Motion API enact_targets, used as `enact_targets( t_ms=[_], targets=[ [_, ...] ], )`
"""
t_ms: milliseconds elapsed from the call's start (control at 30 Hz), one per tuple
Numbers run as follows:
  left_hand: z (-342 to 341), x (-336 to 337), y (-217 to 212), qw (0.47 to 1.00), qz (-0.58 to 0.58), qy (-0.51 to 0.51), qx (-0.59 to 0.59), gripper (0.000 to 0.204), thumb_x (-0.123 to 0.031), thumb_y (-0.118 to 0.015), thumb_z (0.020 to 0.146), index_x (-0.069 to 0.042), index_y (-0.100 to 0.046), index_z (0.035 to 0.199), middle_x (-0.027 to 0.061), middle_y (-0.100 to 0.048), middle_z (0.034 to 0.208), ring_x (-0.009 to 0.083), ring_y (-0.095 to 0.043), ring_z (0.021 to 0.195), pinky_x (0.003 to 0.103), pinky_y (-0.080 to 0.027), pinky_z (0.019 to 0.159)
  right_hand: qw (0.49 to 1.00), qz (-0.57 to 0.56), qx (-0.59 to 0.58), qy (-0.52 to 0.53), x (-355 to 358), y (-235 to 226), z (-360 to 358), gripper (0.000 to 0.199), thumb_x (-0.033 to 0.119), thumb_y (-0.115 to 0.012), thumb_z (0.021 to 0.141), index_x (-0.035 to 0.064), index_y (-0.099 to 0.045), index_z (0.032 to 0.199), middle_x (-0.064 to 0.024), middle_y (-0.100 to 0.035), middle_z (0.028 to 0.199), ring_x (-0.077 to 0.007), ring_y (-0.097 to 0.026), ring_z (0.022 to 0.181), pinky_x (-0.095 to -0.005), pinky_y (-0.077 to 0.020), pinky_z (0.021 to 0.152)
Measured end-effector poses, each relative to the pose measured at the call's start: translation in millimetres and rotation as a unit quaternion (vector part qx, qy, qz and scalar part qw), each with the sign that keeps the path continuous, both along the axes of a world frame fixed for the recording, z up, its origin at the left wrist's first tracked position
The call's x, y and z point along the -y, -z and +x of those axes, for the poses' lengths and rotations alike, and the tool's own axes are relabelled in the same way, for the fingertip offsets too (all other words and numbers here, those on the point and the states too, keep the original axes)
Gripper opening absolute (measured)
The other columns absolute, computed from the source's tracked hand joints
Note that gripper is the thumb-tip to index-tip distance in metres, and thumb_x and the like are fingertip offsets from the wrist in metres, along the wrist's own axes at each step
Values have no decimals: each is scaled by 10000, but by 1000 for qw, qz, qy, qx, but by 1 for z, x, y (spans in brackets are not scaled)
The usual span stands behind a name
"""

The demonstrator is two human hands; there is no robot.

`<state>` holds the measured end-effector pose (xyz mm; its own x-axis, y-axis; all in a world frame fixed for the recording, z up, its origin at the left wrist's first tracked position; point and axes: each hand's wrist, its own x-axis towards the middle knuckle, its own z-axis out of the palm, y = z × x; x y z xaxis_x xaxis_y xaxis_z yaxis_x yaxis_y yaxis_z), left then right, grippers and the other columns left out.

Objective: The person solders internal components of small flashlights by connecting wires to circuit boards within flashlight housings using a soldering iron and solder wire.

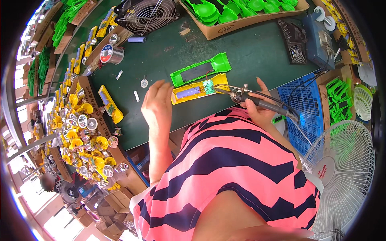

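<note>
My right hand (259,107) is closed round a soldering iron (267,105) with a thin guide tube fixed along it. The iron's tip reaches the small green circuit board (208,86) in an open yellow lamp housing (194,96). A purple cell battery (188,92) lies in that housing, left of the board. Just beyond sits a matching green housing half (220,62) with a dark strip inside. At the left ends of both housings, my left hand (157,98) is closed with its fingers bent together. Its fingertips are hidden, so what they grip does not show.
Left of my hand are a yellow lamp housing (109,103), a solder spool (111,54) and many yellow lamp parts (86,132). A box of green shells (241,16) and a black fan (146,16) stand at the back. On the right are a blue crate (301,100) and a white fan (341,172).
</note>
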<state>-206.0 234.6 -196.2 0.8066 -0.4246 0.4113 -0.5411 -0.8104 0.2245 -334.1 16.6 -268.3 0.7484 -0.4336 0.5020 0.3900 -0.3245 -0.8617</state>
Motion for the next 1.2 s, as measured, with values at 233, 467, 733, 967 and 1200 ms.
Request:
enact_targets(
  t_ms=[233,467,733,967,1200],
  targets=[
    [-21,25,25,969,-86,228,-28,230,-6,-605,630,-61,-642,850,55,-582,795,208,-574,689,313,-465,587,998,29,-58,4,0,-2,-1,168,31,-633,711,-13,-579,864,-31,-621,579,-94,-598,640,-466,-249,1008],
    [-23,28,22,971,-2,240,-14,245,-27,-656,634,-77,-645,873,27,-543,737,189,-544,632,301,-446,545,995,72,-70,5,1,-7,0,132,33,-608,739,-5,-565,857,-38,-632,586,-82,-598,658,-461,-232,1017],
    [-22,30,22,968,36,248,9,258,-31,-646,622,-63,-638,878,26,-522,722,182,-534,623,303,-443,537,989,118,-85,4,-4,-3,-2,129,44,-612,733,0,-565,845,-28,-627,578,-81,-599,655,-459,-237,1014],
    [-20,29,19,963,57,262,-4,246,-31,-646,621,-67,-637,864,28,-518,716,184,-530,608,301,-441,529,988,126,-89,-2,-6,-4,0,135,42,-617,726,0,-567,844,-27,-624,576,-89,-604,634,-452,-240,1015],
    [-20,29,19,965,53,257,-3,221,-53,-656,641,-80,-640,860,26,-515,711,182,-534,603,301,-437,516,986,147,-83,-7,-8,0,1,158,20,-622,715,-8,-556,856,-56,-630,611,-96,-617,633,-436,-229,1031]
  ],
)
